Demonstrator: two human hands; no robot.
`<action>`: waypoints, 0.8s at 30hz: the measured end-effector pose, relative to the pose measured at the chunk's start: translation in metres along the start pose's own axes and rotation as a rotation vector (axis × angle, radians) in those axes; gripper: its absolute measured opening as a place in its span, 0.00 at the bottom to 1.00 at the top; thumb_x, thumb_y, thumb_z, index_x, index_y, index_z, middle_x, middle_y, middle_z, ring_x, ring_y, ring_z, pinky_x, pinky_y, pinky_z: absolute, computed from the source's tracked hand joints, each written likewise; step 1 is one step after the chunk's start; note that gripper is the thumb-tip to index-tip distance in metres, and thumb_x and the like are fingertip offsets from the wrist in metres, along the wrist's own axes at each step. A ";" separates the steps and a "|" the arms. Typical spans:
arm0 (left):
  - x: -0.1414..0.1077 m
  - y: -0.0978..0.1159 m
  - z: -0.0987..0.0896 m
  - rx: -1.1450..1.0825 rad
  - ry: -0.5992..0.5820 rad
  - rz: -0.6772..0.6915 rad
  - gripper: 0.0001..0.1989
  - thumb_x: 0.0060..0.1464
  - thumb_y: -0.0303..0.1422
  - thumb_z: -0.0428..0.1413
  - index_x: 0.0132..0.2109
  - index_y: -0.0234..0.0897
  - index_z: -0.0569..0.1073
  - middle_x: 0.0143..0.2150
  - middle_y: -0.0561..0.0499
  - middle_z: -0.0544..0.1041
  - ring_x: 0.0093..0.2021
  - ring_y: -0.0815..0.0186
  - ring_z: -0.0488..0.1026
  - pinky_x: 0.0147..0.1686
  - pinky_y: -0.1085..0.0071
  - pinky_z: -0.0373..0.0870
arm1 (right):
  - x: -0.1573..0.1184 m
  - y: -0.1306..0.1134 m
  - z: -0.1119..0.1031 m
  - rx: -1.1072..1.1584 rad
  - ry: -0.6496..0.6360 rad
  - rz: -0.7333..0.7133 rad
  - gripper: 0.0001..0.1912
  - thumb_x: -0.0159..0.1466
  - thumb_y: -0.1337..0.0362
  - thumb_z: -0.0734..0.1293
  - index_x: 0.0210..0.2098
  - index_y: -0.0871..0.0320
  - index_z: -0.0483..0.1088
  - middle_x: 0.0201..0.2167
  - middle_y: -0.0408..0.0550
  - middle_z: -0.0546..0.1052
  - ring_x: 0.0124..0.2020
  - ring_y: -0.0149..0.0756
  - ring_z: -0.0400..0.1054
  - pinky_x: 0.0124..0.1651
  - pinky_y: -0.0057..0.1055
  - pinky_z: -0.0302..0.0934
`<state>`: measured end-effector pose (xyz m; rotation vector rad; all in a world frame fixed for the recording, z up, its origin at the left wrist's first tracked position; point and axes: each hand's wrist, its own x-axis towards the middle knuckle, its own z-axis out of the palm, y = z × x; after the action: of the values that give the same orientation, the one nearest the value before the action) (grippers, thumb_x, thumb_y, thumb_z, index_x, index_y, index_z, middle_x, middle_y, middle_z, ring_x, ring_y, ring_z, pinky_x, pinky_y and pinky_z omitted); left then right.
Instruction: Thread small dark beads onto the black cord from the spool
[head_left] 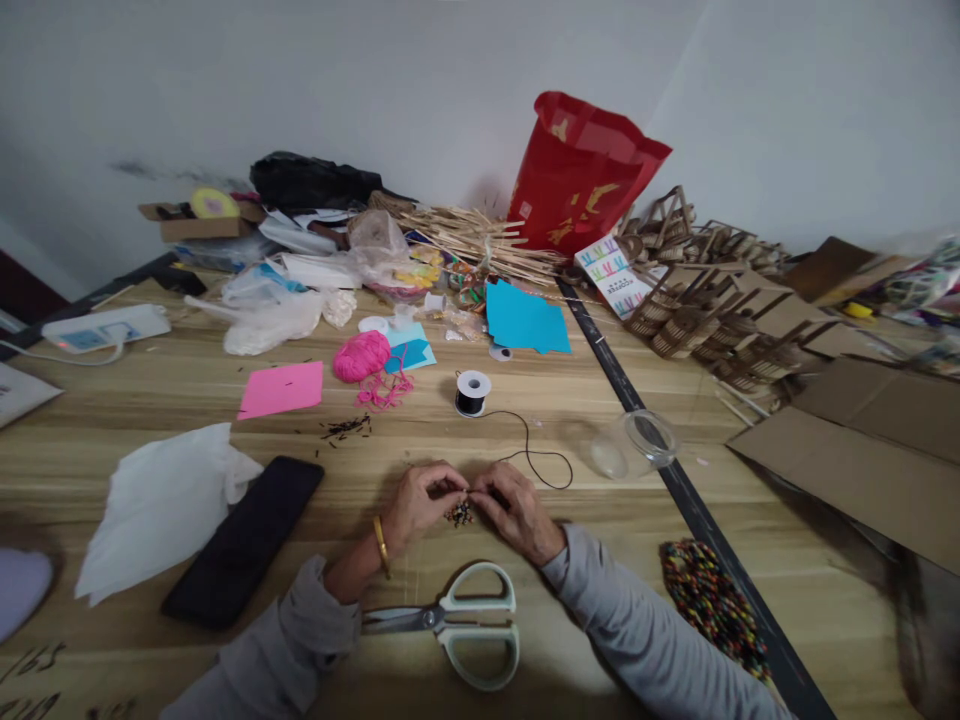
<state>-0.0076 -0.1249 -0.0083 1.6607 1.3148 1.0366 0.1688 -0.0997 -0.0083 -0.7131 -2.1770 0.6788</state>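
Observation:
My left hand [426, 500] and my right hand [517, 503] meet fingertip to fingertip above the table, both pinched closed. Black cord [529, 440] runs from a white-flanged spool [473, 393] in a loop to my right hand, which grips it. What my left fingertips pinch is too small to make out. Just beneath the fingers lies a small heap of colourful beads [459, 515], partly hidden by the hands. Scissors with pale handles [480, 632] rest nearer to me, blades pointing left.
A black phone [244, 540] and white tissue [161, 505] lie left. Small dark pieces [347, 428], pink paper [282, 388] and pink yarn [361, 356] sit beyond. Right are a clear plastic cup [637, 443], strung beads [709, 600], a cardboard box [862, 450] and small baskets [682, 325].

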 end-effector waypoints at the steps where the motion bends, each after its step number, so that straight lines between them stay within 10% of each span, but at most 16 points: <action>1: 0.000 0.000 0.000 0.006 -0.001 0.009 0.03 0.45 0.24 0.57 0.29 0.32 0.75 0.27 0.49 0.76 0.28 0.67 0.72 0.29 0.74 0.67 | 0.000 0.000 0.000 0.003 -0.005 -0.001 0.06 0.64 0.65 0.61 0.31 0.58 0.66 0.27 0.47 0.70 0.31 0.34 0.63 0.36 0.31 0.58; 24: -0.001 -0.001 0.000 -0.005 0.020 -0.029 0.05 0.45 0.26 0.56 0.31 0.31 0.76 0.27 0.47 0.77 0.28 0.67 0.73 0.29 0.74 0.69 | 0.000 -0.001 -0.001 0.034 -0.002 -0.032 0.06 0.64 0.67 0.60 0.38 0.58 0.68 0.32 0.50 0.74 0.35 0.36 0.66 0.40 0.34 0.61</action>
<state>-0.0083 -0.1253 -0.0087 1.6271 1.3435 1.0411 0.1691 -0.1001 -0.0072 -0.6588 -2.1693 0.6983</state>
